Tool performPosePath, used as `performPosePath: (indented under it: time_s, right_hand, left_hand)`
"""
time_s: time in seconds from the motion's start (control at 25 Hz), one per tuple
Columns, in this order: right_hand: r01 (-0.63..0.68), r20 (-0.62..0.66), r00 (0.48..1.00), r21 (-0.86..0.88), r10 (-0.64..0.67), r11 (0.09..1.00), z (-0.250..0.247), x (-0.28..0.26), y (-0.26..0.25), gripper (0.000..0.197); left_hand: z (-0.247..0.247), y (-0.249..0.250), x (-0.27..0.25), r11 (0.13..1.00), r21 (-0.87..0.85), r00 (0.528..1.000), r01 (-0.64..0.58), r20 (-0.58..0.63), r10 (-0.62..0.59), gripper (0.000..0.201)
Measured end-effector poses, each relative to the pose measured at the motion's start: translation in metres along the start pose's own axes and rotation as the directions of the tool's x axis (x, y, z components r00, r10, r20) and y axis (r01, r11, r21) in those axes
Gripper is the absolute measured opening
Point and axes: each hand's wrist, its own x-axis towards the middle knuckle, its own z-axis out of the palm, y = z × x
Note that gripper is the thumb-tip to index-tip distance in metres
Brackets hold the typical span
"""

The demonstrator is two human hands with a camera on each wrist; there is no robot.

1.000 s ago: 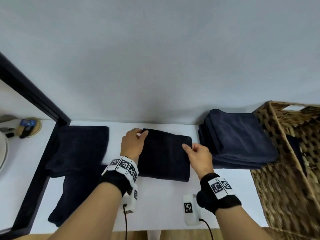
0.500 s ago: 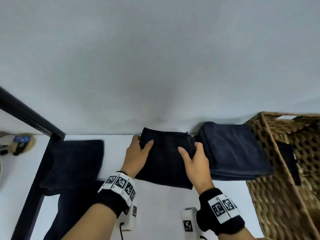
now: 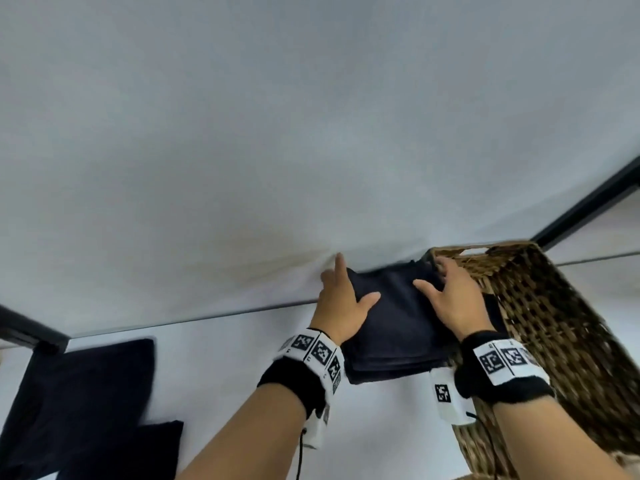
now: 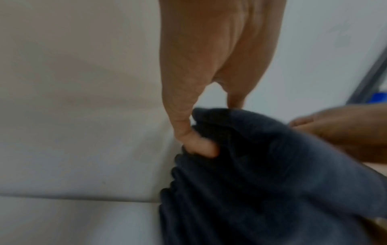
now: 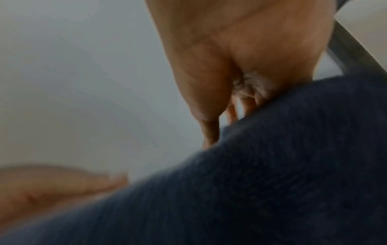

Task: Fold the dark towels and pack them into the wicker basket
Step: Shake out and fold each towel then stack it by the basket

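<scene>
Both hands, left hand [image 3: 341, 306] and right hand [image 3: 453, 299], had carried the gripped folded towel [image 3: 398, 327] onto the stack beside the wicker basket [image 3: 554, 323]; stacking was in hand, release and another fold likely next.

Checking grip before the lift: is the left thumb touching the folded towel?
Touching. The left wrist view shows the left hand's thumb pressed into the folded towel.

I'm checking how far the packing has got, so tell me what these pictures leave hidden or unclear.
- Inside of the wicker basket: head view, hidden by its own wall and the right hand.
- How many towels are in the folded stack: both hands cover its sides; wrist views are blurred.
- Left hand fingers under the stack: hidden by the cloth.
- Unfolded towels at lower left: cut off by the head view's edge.
</scene>
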Motion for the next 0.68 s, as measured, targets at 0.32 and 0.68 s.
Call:
performPosePath:
  time_s: [0.32,0.68]
  right_hand:
    - [0.240,0.266,0.948,-0.246,-0.173,0.939,0.066,-0.002,0.041,0.057]
    - [0.514,0.250,0.784,0.250,-0.567,0.821,0.149,-0.132,-0.149,0.026]
  left_hand:
    - [0.032,-0.028,0.019,0.801,0.573,0.978,-0.172,0.200,0.067,0.074]
    - [-0.082,-0.171,-0.096,0.688,0.651,0.939,0.321,-0.123,-0.322,0.035]
